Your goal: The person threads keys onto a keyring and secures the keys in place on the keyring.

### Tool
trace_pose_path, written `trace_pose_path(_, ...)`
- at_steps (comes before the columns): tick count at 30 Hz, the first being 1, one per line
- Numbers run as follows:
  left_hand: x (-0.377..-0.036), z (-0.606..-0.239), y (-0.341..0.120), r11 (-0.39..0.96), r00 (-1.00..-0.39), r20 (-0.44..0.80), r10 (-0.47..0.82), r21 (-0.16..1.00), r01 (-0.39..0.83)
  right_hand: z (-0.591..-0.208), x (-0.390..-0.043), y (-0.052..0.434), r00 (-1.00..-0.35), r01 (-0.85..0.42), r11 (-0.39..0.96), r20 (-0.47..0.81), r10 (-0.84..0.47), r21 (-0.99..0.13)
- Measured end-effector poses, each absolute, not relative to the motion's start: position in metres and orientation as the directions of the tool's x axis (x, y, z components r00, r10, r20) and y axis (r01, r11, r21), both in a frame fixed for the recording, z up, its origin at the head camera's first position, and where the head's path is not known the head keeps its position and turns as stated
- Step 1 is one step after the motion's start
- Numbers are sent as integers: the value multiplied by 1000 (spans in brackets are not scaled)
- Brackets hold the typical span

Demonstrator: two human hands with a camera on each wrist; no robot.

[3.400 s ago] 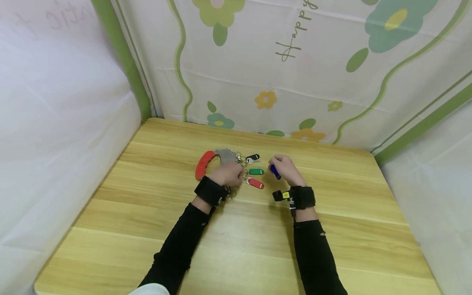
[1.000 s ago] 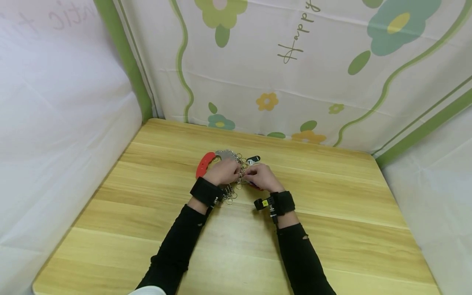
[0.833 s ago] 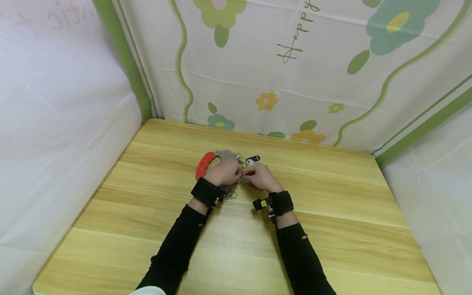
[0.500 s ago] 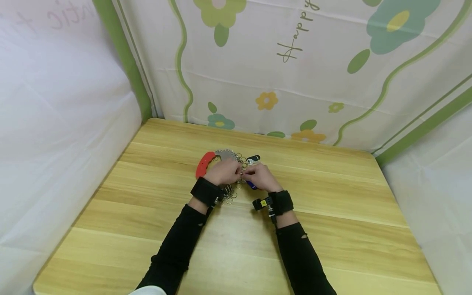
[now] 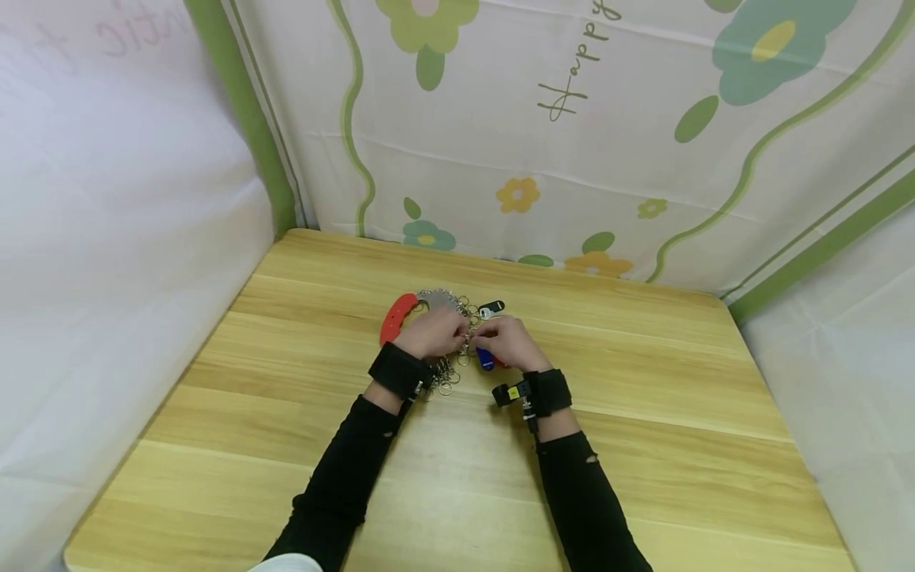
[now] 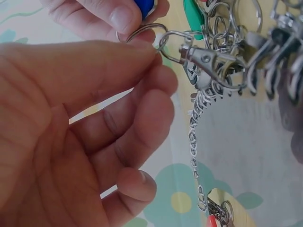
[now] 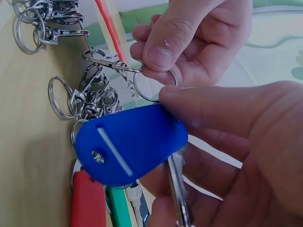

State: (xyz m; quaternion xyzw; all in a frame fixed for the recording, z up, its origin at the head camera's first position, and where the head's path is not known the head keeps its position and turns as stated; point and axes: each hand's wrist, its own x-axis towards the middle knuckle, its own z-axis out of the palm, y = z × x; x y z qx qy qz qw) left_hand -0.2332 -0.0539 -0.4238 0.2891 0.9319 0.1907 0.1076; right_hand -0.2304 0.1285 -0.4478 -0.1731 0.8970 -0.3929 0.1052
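My left hand [image 5: 432, 332] pinches a split key ring [image 6: 147, 25] between thumb and forefinger. That ring hangs on a silver swivel clasp [image 6: 208, 64], one of several on the chain. My right hand [image 5: 509, 342] holds a blue key tag [image 7: 132, 144] by its end, right at the split ring. A silver key [image 7: 177, 189] dangles from the blue tag. The thumb and fingers of both hands nearly meet at the ring, and the exact contact between tag and ring is hidden behind the right fingertips.
A grey metal plate [image 5: 438, 299] with a red handle [image 5: 397, 319] lies left of the hands, chain along its edge. Red [image 7: 88, 201] and green key tags [image 7: 118, 205] hang from other rings. A black key tag [image 5: 493, 307] lies behind on the wooden table [image 5: 643, 381].
Since the earliest frame my right hand has come left, bringing the blue key tag to the ring at my left hand. Lately the tag has swung downward; both hands are nearly still.
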Motion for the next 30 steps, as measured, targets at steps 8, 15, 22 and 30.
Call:
trace_pose_path(8, -231, -421, -52, 762, -818, -102, 566, 442, 473, -444, -228, 123, -889, -310, 630, -18, -457, -712)
trace_pose_path(15, -233, -422, -53, 760, -817, -123, 563, 466, 453, -448, -229, 126, -895, -313, 632, -1, -445, -709)
trace_pose_path(22, -234, -425, -54, 756, -814, -127, 567, 473, 453, -449, -231, 128, -904, -275, 651, -39, -425, -708)
trace_pose_path(30, -232, -424, -54, 759, -807, -133, 575, 456, 465, -448, -230, 128, -907, -294, 652, -10, -421, -699)
